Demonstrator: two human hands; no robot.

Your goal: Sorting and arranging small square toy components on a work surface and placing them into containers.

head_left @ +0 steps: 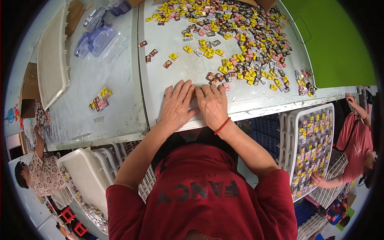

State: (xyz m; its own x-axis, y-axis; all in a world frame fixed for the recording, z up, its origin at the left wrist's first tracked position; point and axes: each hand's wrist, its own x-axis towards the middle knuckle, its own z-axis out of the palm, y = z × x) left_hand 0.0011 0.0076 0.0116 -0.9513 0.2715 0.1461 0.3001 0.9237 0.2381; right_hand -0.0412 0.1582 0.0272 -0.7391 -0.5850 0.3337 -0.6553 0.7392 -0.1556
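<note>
On the pale worktop (160,90), near its front edge, my two hands are side by side with their thumbs close together. My left hand (177,105) lies flat, fingers stretched forward and slightly apart, with nothing visible in it. My right hand (213,105), with a red bead bracelet (222,126) at the wrist, rests palm down, its fingers a little bent and nothing seen in them. Just beyond its fingertips are small dark box-shaped pieces (212,77) and a pink one (227,86). A wide spread of such pieces, yellow, black, brown and pink, covers the far right.
Left of the worktop's seam lie a small cluster of pieces (101,99), clear bluish plastic trays (98,40) and a white tray (52,60). A green panel (340,44) borders the right. Below stand white crates (74,162) and a filled tray (312,148) touched by a co-worker's hand (319,180).
</note>
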